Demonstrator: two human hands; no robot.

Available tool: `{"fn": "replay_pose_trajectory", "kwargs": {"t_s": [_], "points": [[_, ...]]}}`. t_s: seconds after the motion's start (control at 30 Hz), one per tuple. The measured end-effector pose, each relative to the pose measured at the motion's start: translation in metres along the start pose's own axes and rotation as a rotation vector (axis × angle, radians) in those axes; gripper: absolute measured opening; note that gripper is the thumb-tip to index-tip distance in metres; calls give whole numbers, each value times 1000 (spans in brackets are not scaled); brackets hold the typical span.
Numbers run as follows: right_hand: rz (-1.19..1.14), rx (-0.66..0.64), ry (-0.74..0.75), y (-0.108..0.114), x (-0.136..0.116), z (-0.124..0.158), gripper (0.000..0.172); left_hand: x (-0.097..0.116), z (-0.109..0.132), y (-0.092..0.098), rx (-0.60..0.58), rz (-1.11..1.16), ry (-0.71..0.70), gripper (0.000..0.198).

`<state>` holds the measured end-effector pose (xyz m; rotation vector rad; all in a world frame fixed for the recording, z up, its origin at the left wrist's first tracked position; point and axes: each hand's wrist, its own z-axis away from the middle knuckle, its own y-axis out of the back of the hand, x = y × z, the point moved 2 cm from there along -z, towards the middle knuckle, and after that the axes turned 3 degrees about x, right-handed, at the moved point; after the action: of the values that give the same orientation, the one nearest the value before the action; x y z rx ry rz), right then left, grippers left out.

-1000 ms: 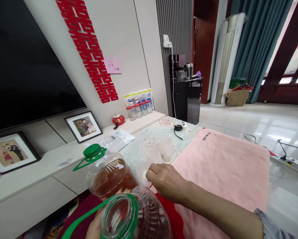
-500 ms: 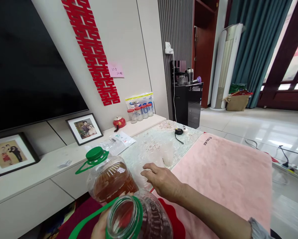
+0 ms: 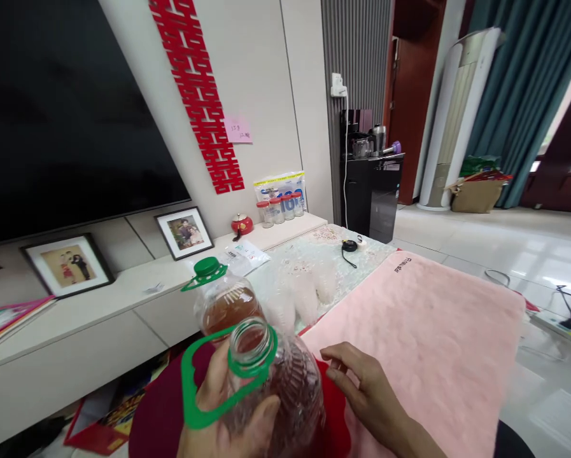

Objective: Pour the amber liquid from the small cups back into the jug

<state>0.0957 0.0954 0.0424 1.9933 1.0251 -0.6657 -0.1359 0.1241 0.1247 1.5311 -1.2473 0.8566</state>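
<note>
Head view: the left hand [image 3: 228,427] has its grip clamped around the shoulder of an uncapped clear plastic jug [image 3: 285,388], low in the middle of the picture. The jug's green carry handle [image 3: 193,397] loops out to the left. The right hand [image 3: 367,394] hovers just beside the jug's right side, above the pink towel [image 3: 438,331]. Its grip is apart, fingers spread, holding nothing. Just behind stands a green-capped jug [image 3: 223,305] of amber liquid.

The open bottle [image 3: 289,388] is clear ribbed plastic with a bright green neck ring and loop handle. Its contents look reddish-brown, hard to tell through the ribs. The capped bottle [image 3: 225,305] holds amber liquid (green cap too). Towel [image 3: 433,318] — pale pink; table cover [image 3: 309,261] — whitish floral lace.
</note>
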Motion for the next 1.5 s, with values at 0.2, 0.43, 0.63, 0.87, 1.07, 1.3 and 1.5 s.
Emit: {"fn": "replay_pose_trajectory", "kwargs": {"t_s": [0.2, 0.43, 0.63, 0.87, 1.07, 1.3, 1.5], "points": [[-100, -42, -175, 10, 0, 32, 21, 17, -5, -1, -151, -20, -100, 84], [-117, 9, -302, 27, 5, 57, 24, -9, 3, 42, 95, 103, -118, 77], [-108, 111, -358, 33, -5, 59, 30, -91, 14, 64, -33, -263, 25, 34], [-113, 95, -330, 25, -20, 58, 28, -142, -1, 53, -383, -407, 58, 37], [-121, 100, -232, 29, -26, 59, 24, -155, -9, 47, -393, -465, 97, 28], [-144, 54, -203, 27, -45, 47, 20, -149, -1, 42, -367, -442, 60, 24], [-135, 107, -114, 27, -59, 28, 19, -170, 9, 38, -122, -296, 126, 26]]}}
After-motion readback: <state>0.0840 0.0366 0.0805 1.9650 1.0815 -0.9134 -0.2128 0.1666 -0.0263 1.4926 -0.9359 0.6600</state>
